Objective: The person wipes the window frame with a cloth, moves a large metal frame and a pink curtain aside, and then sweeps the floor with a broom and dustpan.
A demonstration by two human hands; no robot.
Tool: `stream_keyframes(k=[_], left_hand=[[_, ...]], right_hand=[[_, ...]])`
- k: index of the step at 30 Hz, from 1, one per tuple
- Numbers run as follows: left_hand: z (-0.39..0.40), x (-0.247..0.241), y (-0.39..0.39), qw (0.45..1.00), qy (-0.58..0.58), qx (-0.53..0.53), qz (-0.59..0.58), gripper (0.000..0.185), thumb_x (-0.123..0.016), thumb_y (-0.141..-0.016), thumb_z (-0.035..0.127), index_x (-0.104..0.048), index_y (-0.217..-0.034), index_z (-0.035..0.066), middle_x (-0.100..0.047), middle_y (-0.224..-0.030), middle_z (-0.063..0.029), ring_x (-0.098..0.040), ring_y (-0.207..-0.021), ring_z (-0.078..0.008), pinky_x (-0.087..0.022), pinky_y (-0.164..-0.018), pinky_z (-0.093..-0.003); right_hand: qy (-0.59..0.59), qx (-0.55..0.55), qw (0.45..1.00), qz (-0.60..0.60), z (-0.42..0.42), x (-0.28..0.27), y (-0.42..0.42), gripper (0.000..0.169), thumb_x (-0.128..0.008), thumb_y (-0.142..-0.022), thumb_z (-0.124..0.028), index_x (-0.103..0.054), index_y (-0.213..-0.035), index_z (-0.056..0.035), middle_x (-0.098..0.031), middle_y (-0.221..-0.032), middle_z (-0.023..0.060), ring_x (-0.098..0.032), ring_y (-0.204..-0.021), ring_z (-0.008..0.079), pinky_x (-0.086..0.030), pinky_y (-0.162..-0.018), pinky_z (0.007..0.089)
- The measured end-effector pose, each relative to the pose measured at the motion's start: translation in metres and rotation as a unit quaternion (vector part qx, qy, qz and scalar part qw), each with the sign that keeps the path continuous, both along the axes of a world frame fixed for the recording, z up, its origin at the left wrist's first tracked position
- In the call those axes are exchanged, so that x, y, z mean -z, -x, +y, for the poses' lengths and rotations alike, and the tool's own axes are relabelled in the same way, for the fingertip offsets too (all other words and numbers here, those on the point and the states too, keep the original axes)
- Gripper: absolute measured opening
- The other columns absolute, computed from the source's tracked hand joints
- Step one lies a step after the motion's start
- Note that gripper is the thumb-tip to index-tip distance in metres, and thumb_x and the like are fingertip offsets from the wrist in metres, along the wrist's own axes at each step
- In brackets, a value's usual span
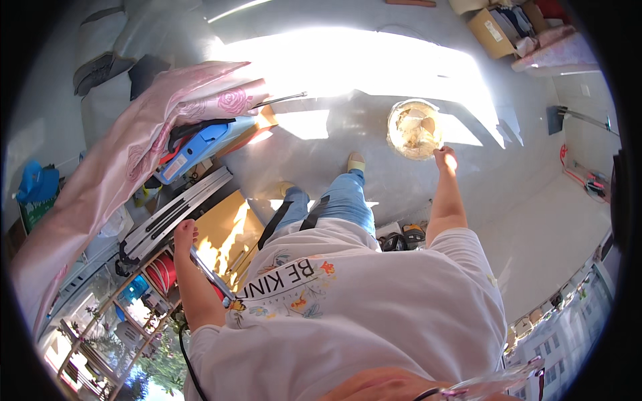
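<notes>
My right hand (445,158) grips the rim of a round waste bin (391,131) with a translucent plastic liner. Pale, crumpled scraps lie inside the bin, which is to the right, in front of my feet. At the left, my left hand (185,233) hangs loosely curled, and no object shows in it. Near it are a yellow-brown board (215,218) streaked with sunlight and a bundle of silver and black metal rails (178,213). Whether the bin touches the floor cannot be told.
A pink rose-patterned cloth (95,185) drapes along the left, beside a blue case (193,153). Shoes (404,237) are by the wall right of my legs. An open cardboard box (494,32) stands far right. Strong sunlight falls across the grey floor (321,150).
</notes>
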State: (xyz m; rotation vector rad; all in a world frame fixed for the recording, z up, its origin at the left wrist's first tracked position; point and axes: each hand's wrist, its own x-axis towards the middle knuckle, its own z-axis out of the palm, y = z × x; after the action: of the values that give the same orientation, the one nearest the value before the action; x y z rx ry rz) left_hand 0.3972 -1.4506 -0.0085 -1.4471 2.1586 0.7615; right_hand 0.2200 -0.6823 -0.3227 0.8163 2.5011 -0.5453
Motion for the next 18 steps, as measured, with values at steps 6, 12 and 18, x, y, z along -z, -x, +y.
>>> stream_keyframes(k=[6, 12, 18], left_hand=[[-0.045, -0.099, -0.065, 0.986, 0.044, -0.123, 0.104, 0.036, -0.059, -0.085, 0.038, -0.058, -0.108, 0.011, -0.063, -0.089, -0.0034, -0.061, -0.074, -0.0140, -0.049, -0.062, -0.0287], [-0.091, -0.246, -0.167, 0.868, 0.073, -0.276, 0.405, 0.041, -0.060, -0.084, 0.041, -0.055, -0.112, 0.011, -0.062, -0.094, -0.0033, -0.060, -0.079, -0.0140, -0.051, -0.070, -0.0298], [-0.145, -0.265, -0.146, 0.815, 0.126, -0.245, 0.510, 0.045, -0.061, -0.084, 0.042, -0.056, -0.114, 0.010, -0.062, -0.093, -0.0036, -0.059, -0.075, -0.0114, -0.051, -0.069, -0.0257]], right_hand=[[0.146, -0.091, 0.973, -0.153, -0.071, -0.060, 0.036, 0.078, -0.079, -0.064, -0.026, -0.040, -0.130, -0.0053, -0.062, -0.095, 0.0207, -0.063, -0.080, 0.0321, -0.052, -0.069, 0.0389], [0.003, -0.354, 0.933, -0.058, -0.156, -0.056, 0.082, 0.065, -0.059, -0.069, -0.019, -0.042, -0.131, -0.0122, -0.055, -0.119, 0.0238, -0.055, -0.110, 0.0315, -0.045, -0.091, 0.0384], [0.085, -0.425, 0.894, 0.116, -0.314, -0.112, 0.153, 0.046, -0.061, -0.074, -0.024, -0.051, -0.116, -0.0084, -0.063, -0.103, 0.0184, -0.060, -0.096, 0.0341, -0.048, -0.081, 0.0422]])
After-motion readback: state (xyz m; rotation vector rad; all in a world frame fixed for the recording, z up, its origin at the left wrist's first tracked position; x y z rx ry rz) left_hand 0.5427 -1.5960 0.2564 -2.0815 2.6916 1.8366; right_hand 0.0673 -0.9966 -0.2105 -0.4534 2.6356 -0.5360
